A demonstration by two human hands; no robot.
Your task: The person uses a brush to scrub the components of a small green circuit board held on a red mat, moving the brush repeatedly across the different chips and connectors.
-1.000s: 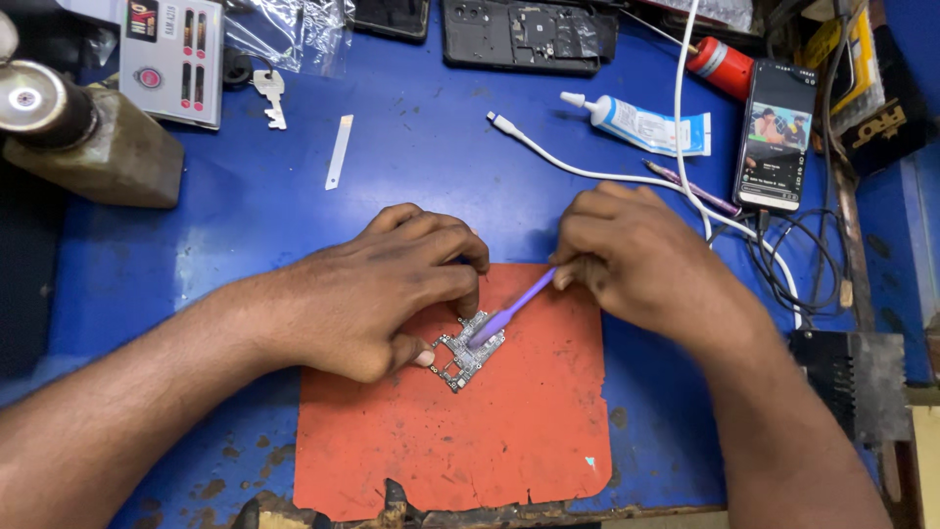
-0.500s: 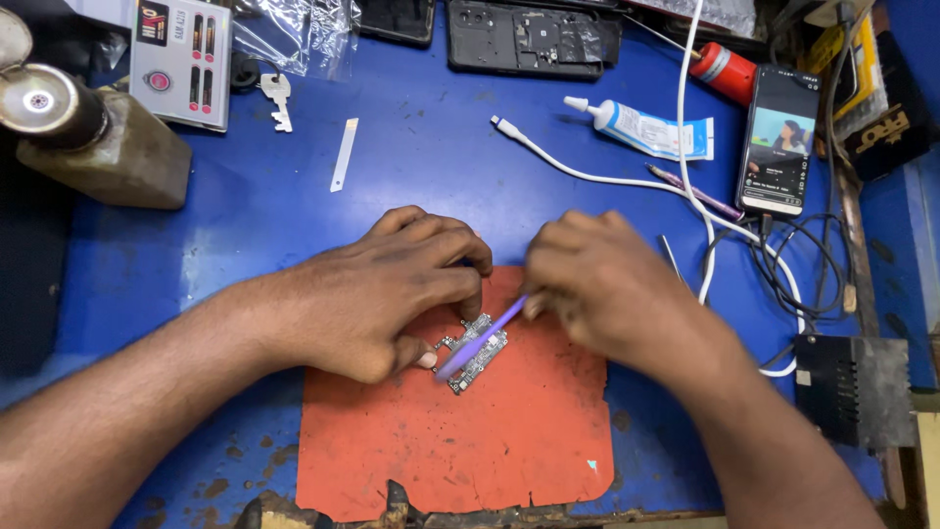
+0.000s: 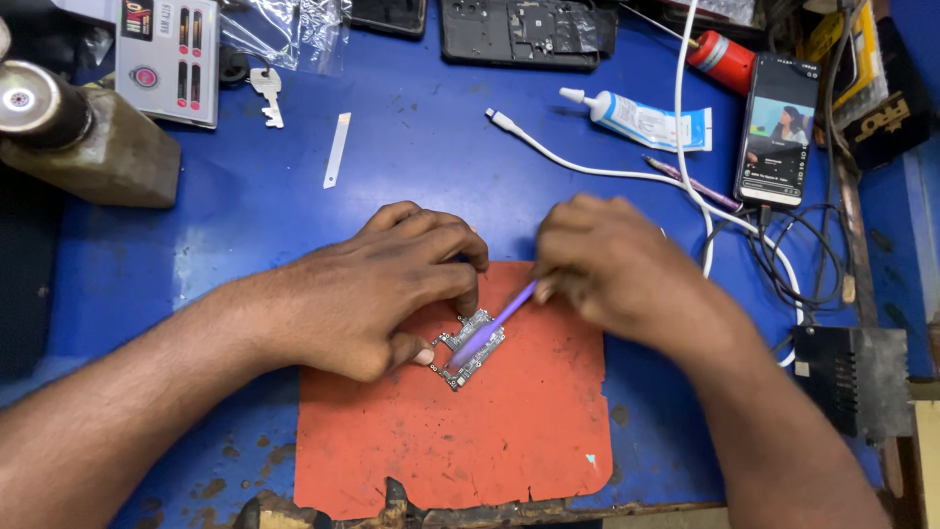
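In the head view, a small circuit board (image 3: 470, 346) is pinned flat near the upper edge of the orange work mat (image 3: 460, 441), which lies at the near edge of the blue tabletop (image 3: 411, 147). The board is steadied by the left hand (image 3: 377, 294), whose fingertips are pressed on its left side. A thin purple tool (image 3: 494, 321) is pinched in the closed right hand (image 3: 612, 269), its tip laid across the board. A slip seems possible: too much pressure from the tool could skid the board from under the fingertips or scrape its small parts. A white cable (image 3: 587, 167) trails just behind the right hand and could be snagged.
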